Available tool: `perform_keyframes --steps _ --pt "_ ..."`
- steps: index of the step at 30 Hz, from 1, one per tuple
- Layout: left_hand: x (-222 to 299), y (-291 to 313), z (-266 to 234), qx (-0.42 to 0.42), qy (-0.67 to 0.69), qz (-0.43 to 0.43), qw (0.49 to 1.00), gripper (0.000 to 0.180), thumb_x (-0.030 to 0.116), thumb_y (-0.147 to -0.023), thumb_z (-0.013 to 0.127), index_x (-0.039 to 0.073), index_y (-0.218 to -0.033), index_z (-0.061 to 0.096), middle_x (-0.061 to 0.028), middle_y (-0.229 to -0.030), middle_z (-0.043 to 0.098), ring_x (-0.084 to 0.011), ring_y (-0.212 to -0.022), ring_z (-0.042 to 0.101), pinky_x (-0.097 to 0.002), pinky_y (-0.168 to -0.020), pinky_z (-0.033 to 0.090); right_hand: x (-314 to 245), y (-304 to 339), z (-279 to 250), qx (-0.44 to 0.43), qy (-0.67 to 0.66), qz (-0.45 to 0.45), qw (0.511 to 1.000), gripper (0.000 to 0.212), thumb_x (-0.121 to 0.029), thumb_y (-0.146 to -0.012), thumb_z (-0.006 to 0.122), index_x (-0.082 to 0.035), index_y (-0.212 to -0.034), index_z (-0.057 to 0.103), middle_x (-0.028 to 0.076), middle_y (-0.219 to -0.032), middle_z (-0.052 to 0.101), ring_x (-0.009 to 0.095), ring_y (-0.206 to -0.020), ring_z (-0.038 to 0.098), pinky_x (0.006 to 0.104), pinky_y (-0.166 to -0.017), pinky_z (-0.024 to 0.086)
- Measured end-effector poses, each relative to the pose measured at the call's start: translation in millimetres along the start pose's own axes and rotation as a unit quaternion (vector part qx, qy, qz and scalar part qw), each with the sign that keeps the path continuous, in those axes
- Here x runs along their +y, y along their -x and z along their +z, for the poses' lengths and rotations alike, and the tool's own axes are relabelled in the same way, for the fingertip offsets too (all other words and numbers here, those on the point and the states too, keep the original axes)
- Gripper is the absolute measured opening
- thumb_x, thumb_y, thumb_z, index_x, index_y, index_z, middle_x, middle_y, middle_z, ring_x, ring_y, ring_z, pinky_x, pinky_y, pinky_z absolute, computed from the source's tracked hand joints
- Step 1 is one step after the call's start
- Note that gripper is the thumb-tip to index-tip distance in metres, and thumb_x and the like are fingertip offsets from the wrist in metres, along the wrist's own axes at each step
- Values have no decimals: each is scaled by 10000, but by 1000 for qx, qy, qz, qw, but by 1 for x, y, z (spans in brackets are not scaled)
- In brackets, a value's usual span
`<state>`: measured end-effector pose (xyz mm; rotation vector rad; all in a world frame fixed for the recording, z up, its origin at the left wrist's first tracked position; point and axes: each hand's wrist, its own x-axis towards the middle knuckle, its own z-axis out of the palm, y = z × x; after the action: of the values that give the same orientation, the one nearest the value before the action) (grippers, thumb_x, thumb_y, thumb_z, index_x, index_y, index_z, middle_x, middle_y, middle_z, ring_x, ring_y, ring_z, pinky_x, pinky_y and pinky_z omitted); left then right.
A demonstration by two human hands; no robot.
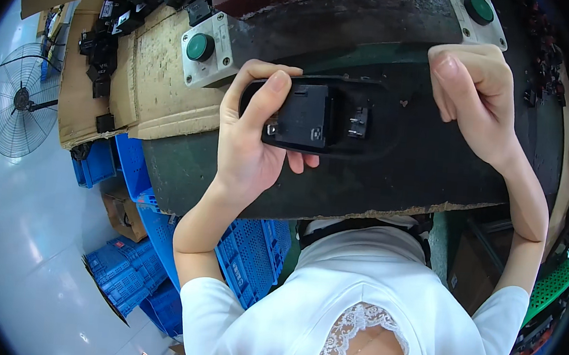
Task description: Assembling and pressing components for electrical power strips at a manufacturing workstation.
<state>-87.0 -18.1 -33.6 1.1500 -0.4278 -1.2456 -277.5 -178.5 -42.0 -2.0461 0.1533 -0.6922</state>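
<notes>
Over the dark worktop [433, 180], I see the left hand [253, 131] closed around the left end of a long, rounded black device [386, 139], thumb on top and fingertips showing past the lower edge. A boxy black block [299, 114] sits on its face, with a smaller metal-pinned piece [357, 123] just to the right. Well apart, the right hand [479, 93] is curled, fingers folded in; whether it holds anything I can't tell. A green button [200, 47] is near the left hand, another beyond the right; black adapters [102, 57] lie on cardboard [168, 110] at left.
</notes>
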Motion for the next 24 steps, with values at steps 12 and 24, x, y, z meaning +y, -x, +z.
perform_keyframes --steps 12,24 --pt "0 9 -1 -69 -118 0 991 176 136 -865 629 13 -985 590 -55 -760 613 -109 -610 603 -204 -505 478 5 -14 -70 183 295 -176 921 160 -49 -856 591 86 -777 627 153 -752 617 222 -700 589 281 -652 461" --pt "-3 2 0 -128 -330 70 933 273 119 -769 721 31 -1003 611 1 -856 591 -58 -768 541 -205 -706 427 69 -51 -117 22 499 127 857 157 -61 -779 593 -7 -901 675 183 -876 651 339 -820 630 373 -730 505"
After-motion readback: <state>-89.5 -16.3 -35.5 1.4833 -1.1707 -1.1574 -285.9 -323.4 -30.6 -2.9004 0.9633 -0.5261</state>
